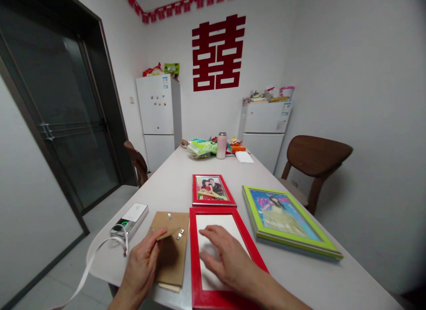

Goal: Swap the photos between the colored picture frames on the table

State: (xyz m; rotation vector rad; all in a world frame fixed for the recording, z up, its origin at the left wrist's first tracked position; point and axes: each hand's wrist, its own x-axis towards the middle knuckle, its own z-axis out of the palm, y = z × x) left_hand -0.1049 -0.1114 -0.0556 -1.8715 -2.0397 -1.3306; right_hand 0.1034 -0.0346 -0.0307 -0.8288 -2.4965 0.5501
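A brown picture-frame backing board [182,256] with small metal clips lies near the table's front edge, pale edges showing beneath it. My left hand [143,261] pinches a raised flap of this board between thumb and fingers. Just to its right is a large red picture frame [195,256] with a plain white inside. My right hand [229,259] hovers over that white area, fingers apart and holding nothing; whether it touches the surface I cannot tell. Beyond it lies a smaller red frame [214,203] with a photo of two people.
At the right lies a green frame [299,242] with a photo. A power bank [136,211] with a white strap sits left. Toward the far end stand a pink bottle [221,146] and a green bag [202,148]. Wooden chairs [316,154] flank the white table [166,181].
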